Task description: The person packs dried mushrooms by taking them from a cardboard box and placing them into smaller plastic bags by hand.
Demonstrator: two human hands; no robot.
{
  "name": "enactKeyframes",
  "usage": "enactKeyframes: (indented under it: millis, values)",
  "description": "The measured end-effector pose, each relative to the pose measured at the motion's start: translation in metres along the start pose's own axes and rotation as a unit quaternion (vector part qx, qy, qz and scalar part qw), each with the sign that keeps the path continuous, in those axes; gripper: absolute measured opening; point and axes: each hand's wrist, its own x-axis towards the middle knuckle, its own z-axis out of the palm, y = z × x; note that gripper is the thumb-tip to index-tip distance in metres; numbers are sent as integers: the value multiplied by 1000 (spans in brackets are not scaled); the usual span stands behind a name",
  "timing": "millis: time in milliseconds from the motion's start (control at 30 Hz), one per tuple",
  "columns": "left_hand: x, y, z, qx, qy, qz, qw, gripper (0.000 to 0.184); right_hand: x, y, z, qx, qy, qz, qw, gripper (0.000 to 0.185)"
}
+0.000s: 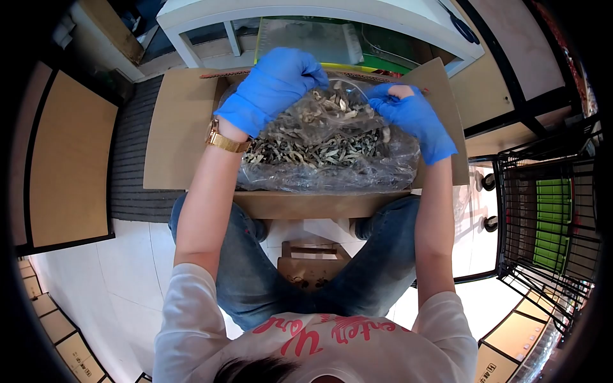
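My left hand [274, 83], in a blue glove with a gold watch [223, 137] at the wrist, pinches the edge of a clear plastic bag [348, 83]. The gloved fingers of my right hand [408, 115] are closed on the opposite side of this bag. Pale dried pieces [338, 105], like sliced mushrooms, show through it between my hands. Below lies a heap of dark and pale dried strips [313, 150] in a large clear liner [325, 177], inside an open cardboard box [306, 205]. My fingertips are partly hidden.
A white table [306, 13] stands beyond the box, with scissors [463, 29] on its right end. A black wire cart [543, 217] holding a green crate [552, 223] is at the right. A small wooden stool [313, 268] shows between my legs. A dark ribbed mat [137, 147] lies left.
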Motion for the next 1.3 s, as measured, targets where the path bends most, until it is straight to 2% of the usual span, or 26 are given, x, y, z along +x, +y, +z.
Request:
enactKeyframes:
  millis: [33, 133, 167, 233, 300, 367, 433, 500, 533, 567, 633, 700, 767, 800, 833, 900, 933, 1033, 1100, 1133, 1167, 1200, 1233, 1300]
  values:
    - [0, -1, 1, 0, 0, 0, 1000, 17, 1, 5, 1, -29, -21, 39, 999, 18]
    - [-2, -1, -1, 25, -14, 23, 999, 14, 1, 8, -2, -9, 11, 67, 998, 19]
    - [-5, 0, -7, 12, -47, 11, 999, 14, 1, 5, -5, -10, 11, 67, 998, 19]
    - [-11, -6, -14, -3, -80, 0, 997, 15, 0, -4, -12, -81, 15, 114, 990, 21]
    - [-17, -17, -17, 30, -127, 2, 991, 15, 1, 5, -12, -79, 9, 113, 990, 20]
    - [-11, -22, -11, 71, -118, -10, 990, 14, 2, 10, -9, -77, 1, 109, 991, 20]
    - [-6, -11, -8, 111, -104, -25, 988, 13, 4, 9, -5, -106, 38, 82, 990, 19]
    - [-3, 5, -5, 80, -48, 139, 986, 10, 6, 10, -1, -128, 52, 49, 989, 20]
    - [-2, 12, -1, 45, -63, 160, 984, 9, 6, 12, 1, -147, 71, 18, 986, 20]
    - [-3, 18, 6, 45, -63, 161, 984, 9, 8, 13, 9, -147, 72, 19, 986, 20]
    - [-5, 25, 19, 15, -133, 135, 982, 9, 12, 14, 25, -240, 81, 23, 967, 22]
    - [-4, 23, 16, 24, -147, 154, 977, 8, 11, 16, 13, -243, 95, 27, 965, 20]
    - [-6, 23, 0, -56, -53, 192, 978, 8, 9, 20, -8, -135, 52, 106, 984, 19]
    - [-6, 25, -3, -90, -65, 148, 983, 8, 9, 19, -12, -137, 58, 131, 980, 19]
    - [-6, 26, -2, -89, -69, 151, 982, 8, 7, 17, -12, -136, 61, 133, 980, 19]
    - [-5, 25, 0, -73, -102, 161, 979, 9, 4, 9, -7, -164, 127, 55, 977, 19]
    - [-5, 26, 1, -72, -105, 162, 979, 9, 2, 3, -4, -162, 129, 57, 977, 19]
    - [-6, 32, 2, -25, -76, 149, 986, 10, -3, -13, -7, -84, 160, 57, 982, 19]
    - [-7, 40, -3, -25, -18, 192, 981, 11, -5, -16, -16, 65, 225, 14, 972, 20]
    - [-6, 29, 0, -24, -21, 189, 981, 11, 0, -12, -16, 56, 245, 4, 968, 20]
    - [-3, 9, 6, 11, -24, 143, 989, 12, 5, -2, -10, 57, 244, 3, 968, 20]
    - [-1, 5, 6, 46, -26, 98, 994, 12, 8, 2, -1, -50, 238, 7, 970, 19]
    - [-2, 2, 5, 46, -26, 98, 994, 12, 9, 5, 4, -157, 230, 13, 960, 17]
    - [-4, 1, 2, -17, 20, 120, 992, 14, 2, -5, -9, -137, 241, 29, 960, 18]
